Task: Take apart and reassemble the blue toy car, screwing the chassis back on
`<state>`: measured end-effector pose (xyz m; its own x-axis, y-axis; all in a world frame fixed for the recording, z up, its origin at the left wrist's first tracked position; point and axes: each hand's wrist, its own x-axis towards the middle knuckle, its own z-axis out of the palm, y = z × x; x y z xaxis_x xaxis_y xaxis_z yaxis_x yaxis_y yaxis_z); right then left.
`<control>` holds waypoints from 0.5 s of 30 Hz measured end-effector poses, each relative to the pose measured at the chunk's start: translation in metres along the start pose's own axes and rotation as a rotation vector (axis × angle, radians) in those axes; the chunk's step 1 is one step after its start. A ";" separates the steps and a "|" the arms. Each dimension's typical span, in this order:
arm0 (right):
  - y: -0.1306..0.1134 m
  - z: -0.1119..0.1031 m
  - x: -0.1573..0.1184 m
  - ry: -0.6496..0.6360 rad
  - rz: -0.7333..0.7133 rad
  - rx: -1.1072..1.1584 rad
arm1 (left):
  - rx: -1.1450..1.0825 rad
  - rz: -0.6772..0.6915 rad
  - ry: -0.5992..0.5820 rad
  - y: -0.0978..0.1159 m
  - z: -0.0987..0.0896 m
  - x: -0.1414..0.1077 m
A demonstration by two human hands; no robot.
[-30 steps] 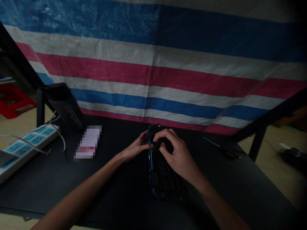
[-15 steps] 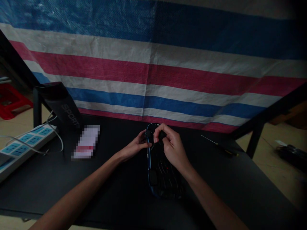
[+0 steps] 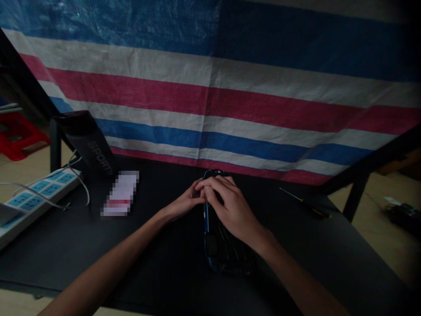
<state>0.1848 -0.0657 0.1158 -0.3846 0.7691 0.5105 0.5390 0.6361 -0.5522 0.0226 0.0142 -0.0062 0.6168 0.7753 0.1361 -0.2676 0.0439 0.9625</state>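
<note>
Blue-edged device: the long dark body (image 3: 212,245) is lying on the black table (image 3: 158,272) in front of the person, its length running away from them, black cable-like strands showing near its closer end.
Left hand: it (image 3: 187,199) is touching the device's left edge near the far end, thumb and fingers bending; I can't tell whether it's gripping.
Right hand: it (image 3: 230,202) is arching over the device, fingers curling down to meet the left fingertips; whether it's pinching anything, I can't tell.
Screwdriver: it (image 3: 319,213) is lying to the right, well apart from the hands.
Table's left side: a white power strip (image 3: 42,193), a pixelated pale rectangle (image 3: 121,193) and a dark "SPORT" container (image 3: 88,140) are sitting there.
Backdrop: a striped sheet (image 3: 204,96) is hanging behind.
</note>
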 end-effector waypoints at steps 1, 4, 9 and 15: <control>-0.001 -0.001 0.000 -0.019 -0.013 -0.116 | -0.008 -0.017 0.016 -0.001 0.000 0.000; -0.002 -0.009 0.002 -0.094 -0.048 -0.479 | -0.041 -0.056 0.054 0.001 0.002 0.001; 0.000 -0.023 0.006 -0.266 -0.141 -0.617 | -0.058 -0.064 0.052 0.007 0.005 0.000; 0.011 -0.031 0.003 -0.241 -0.140 -0.442 | -0.081 -0.071 0.046 0.006 0.004 0.000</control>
<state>0.2134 -0.0582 0.1317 -0.6094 0.7041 0.3645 0.7147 0.6869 -0.1321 0.0236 0.0121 0.0000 0.6024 0.7962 0.0559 -0.2849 0.1491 0.9469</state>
